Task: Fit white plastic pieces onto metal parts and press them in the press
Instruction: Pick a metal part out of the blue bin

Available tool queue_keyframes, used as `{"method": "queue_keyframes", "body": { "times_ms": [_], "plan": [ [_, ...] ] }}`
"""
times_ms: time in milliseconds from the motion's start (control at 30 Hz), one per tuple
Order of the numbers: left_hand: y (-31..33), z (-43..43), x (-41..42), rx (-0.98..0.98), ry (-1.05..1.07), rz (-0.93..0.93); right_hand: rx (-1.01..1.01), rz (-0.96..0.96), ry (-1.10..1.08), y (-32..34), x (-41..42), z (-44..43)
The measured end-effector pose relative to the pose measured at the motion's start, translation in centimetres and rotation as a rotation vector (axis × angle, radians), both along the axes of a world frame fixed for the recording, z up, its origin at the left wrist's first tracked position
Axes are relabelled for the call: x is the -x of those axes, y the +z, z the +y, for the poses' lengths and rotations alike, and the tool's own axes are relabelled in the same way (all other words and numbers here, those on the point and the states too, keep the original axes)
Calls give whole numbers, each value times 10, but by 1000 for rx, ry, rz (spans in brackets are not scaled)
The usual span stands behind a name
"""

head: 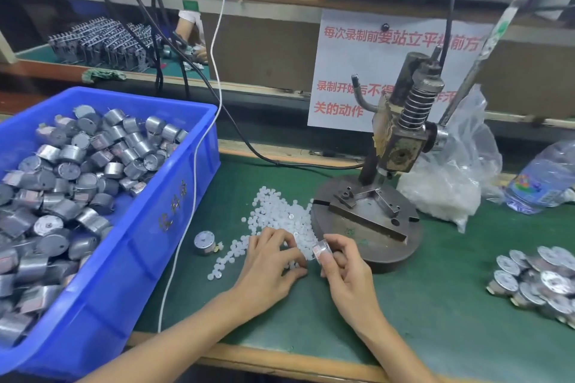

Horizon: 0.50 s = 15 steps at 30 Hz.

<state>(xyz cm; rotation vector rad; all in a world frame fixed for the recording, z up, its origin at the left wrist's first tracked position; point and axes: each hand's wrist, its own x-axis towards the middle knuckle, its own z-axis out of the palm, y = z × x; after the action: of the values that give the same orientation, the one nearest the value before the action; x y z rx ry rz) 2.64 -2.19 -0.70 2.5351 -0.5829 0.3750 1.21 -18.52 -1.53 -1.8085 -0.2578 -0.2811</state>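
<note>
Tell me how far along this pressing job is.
Done, apparently: a pile of metal parts lies right of the press. In hand: the right hand holds one metal part; the left hand touches the white pieces. Left: the blue bin is full of parts.

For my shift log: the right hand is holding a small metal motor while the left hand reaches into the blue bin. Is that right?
Not quite. The left hand is not in the blue bin; its fingers are at the pile of white plastic pieces beside the press base, as the head view shows. The right hand does hold a small metal motor.
</note>
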Motion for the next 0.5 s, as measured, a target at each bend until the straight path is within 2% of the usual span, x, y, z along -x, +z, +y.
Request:
{"method": "queue_keyframes", "body": {
  "times_ms": [200,500],
  "plan": [
    [-7,-5,8,24,-87,43,43,-17,2,-1,2,-3],
    [-10,-2,4,180,88,91,262,7,78,-4,5,-11]
  ]
}}
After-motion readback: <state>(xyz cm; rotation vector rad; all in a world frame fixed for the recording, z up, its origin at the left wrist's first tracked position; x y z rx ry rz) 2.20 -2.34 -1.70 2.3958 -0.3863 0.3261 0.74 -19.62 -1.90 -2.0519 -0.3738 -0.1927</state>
